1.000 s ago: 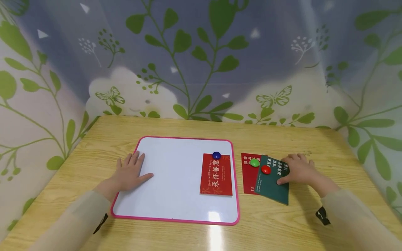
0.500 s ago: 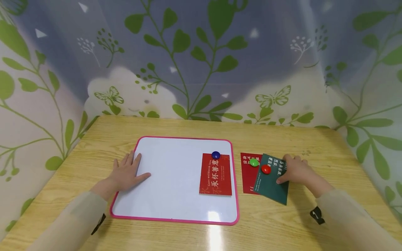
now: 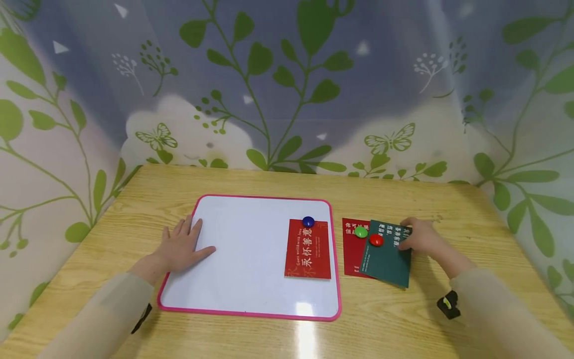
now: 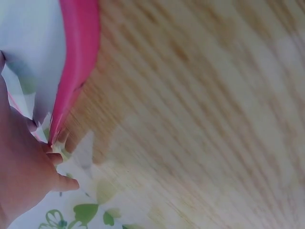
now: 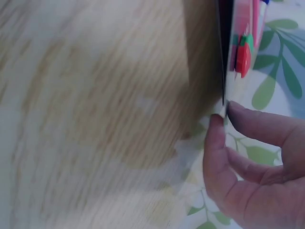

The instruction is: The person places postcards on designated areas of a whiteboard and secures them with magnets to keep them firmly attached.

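My left hand (image 3: 181, 248) lies flat with fingers spread over the left edge of a pink-framed whiteboard (image 3: 242, 249). The left wrist view shows its fingers by the pink frame (image 4: 81, 43). On the right, my right hand (image 3: 421, 237) pinches the right edge of a dark green card (image 3: 387, 264) between thumb and fingers. A round red magnet (image 3: 376, 240) sits on that card, near its left side. Partly under the green card is a red card (image 3: 353, 254) with a round green magnet (image 3: 360, 232) on it. In the right wrist view the pinched card (image 5: 228, 71) appears edge-on.
Another red card (image 3: 308, 259) with white lettering lies on the board's right part, a round blue magnet (image 3: 308, 222) at its top. Board and cards lie on a wooden table (image 3: 251, 336). A leaf-patterned curtain (image 3: 278, 99) stands behind the table and at both sides.
My right hand has shifted its hold to the green card's edge. The green card, with the red magnet, has moved slightly. My left hand stays on the board.
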`<state>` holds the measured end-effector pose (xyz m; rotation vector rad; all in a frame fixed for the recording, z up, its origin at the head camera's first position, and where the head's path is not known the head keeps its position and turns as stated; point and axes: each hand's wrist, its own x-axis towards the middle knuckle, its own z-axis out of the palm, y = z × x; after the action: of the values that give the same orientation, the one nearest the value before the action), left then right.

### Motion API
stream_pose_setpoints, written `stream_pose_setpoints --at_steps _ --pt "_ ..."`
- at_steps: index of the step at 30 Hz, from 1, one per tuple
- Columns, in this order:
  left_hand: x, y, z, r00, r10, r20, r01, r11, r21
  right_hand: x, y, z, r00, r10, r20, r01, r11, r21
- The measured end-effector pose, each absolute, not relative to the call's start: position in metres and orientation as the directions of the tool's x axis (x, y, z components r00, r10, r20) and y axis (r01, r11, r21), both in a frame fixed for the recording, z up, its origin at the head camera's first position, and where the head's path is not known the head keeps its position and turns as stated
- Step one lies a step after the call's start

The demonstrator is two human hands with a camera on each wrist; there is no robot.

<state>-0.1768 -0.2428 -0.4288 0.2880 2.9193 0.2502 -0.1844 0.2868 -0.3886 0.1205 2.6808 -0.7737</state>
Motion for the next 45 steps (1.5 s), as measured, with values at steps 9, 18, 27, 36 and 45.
stream_pose_setpoints --at_steps 9,18,27,36,45 --pt "-0.174 -0.239 -0.421 -0.960 0.209 -0.187 0.172 0.965 0.196 -0.188 0.303 -0.383 -0.916 -0.066 -0.395 0.200 0.780 -0.593" --pt "-0.175 -0.239 -0.421 -0.960 0.202 -0.195 0.164 0.967 0.195 -0.190 0.326 -0.372 -0.919 -0.068 -0.389 0.199 0.772 -0.604" --pt "-0.176 -0.240 -0.422 -0.958 0.207 -0.198 0.170 0.968 0.186 -0.191 0.337 -0.358 -0.908 -0.101 -0.406 0.174 0.791 -0.586" --pt "-0.175 -0.240 -0.422 -0.958 0.203 -0.202 0.165 0.968 0.190 -0.191 0.338 -0.352 -0.903 -0.114 -0.414 0.196 0.749 -0.633" --pt "-0.174 -0.238 -0.420 -0.957 0.211 -0.197 0.175 0.967 0.186 -0.194 0.323 -0.356 -0.904 -0.162 -0.395 0.185 0.685 -0.705"
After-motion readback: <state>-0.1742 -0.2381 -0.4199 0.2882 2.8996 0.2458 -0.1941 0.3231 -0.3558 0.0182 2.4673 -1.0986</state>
